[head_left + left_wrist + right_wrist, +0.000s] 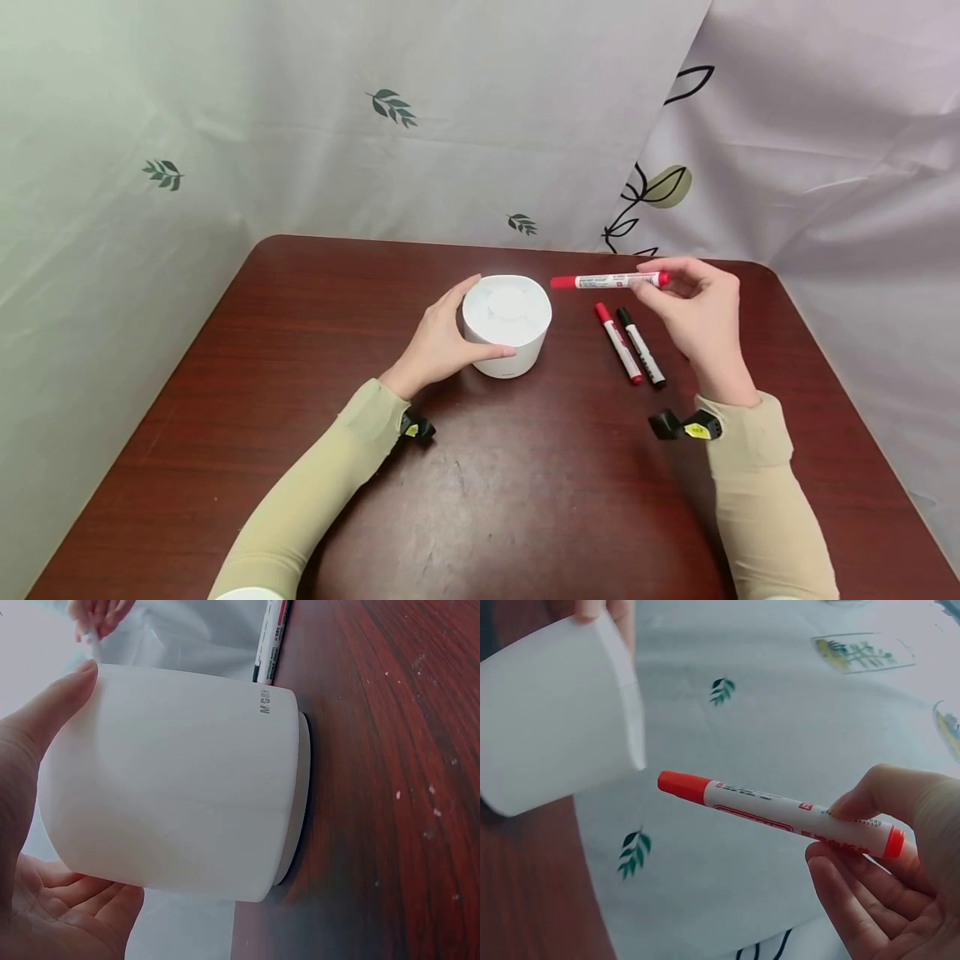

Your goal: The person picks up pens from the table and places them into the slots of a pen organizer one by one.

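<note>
A white round-cornered pen holder (pixel 510 364) stands upright on the table, with a raised round part inside its top. My left hand (pixel 442 337) grips it from the left, thumb across the near side and fingers round the far side. In the left wrist view its white wall (pixel 172 780) shows small dark lettering near the base. My right hand (pixel 697 312) pinches a red-capped white marker (pixel 603 281) near its tail end. The marker is held nearly level above the table, its red cap (pixel 682 786) pointing left at the holder, a small gap between them.
On the table right of the holder lie a second red marker (pixel 618 343) and a black marker (pixel 642 347), side by side. The dark red wooden table (pixel 465 500) ends at a pale curtain (pixel 450 150) with leaf prints. Each wrist wears a small black camera (pixel 701 425).
</note>
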The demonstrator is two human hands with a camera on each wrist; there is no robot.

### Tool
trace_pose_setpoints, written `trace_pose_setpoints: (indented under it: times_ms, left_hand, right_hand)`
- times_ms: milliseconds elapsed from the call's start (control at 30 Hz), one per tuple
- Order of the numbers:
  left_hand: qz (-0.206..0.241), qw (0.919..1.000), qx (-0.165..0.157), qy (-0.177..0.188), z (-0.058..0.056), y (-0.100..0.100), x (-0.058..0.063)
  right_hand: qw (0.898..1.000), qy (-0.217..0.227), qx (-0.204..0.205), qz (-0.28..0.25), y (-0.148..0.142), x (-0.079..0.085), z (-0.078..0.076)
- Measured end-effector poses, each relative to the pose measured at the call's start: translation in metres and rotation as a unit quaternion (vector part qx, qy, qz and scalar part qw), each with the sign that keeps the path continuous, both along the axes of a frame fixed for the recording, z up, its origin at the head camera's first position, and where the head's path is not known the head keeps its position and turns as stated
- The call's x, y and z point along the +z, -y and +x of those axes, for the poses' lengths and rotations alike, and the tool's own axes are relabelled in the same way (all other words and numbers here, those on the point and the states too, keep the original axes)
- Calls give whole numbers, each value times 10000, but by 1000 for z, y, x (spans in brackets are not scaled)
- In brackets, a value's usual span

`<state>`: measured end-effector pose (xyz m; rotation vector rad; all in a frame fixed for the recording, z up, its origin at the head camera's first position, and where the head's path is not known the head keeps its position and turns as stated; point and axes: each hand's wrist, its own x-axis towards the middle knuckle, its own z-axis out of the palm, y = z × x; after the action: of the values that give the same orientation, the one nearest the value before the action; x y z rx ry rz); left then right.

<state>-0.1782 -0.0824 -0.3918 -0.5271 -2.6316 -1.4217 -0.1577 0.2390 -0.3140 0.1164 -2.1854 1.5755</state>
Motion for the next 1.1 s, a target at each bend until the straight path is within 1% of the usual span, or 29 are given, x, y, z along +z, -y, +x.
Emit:
trace_pose_setpoints:
  times_ms: [100,167,333,400,533,633,700,833,933,1100]
  left_hand:
    - [13,10000,-12,-19,0,0,0]
    - [17,10000,-17,-38,-1,0,0]
    - [-10,10000,-19,-47,-2,0,-1]
    - [-7,10000,-28,-24,-2,0,-1]
    - [26,10000,-54,15,-2,1,-1]
    - [27,10000,-61,25,-2,1,-1]
    - [16,10000,-74,11,-2,1,-1]
    - [0,10000,-94,14,-2,1,0]
    - [-18,10000,-85,34,-2,1,0]
    - [-26,10000,-75,46,-2,1,0]
  right_hand:
    - [9989,-159,176,-410,4,9,-1]
    - [9961,-258,350,-766,7,14,-2]
    - [9827,-575,807,-1562,16,24,-6]
    - [9782,-679,946,-1721,20,27,-8]
    - [9742,-831,1133,-1764,29,31,-13]
    - [9746,-861,1271,-1628,35,31,-18]
    - [9768,-771,1363,-1458,38,29,-20]
    - [9864,-370,1413,-747,45,23,-24]
    - [9895,-73,1425,-213,49,16,-27]
    - [9878,185,1507,342,54,-3,-32]
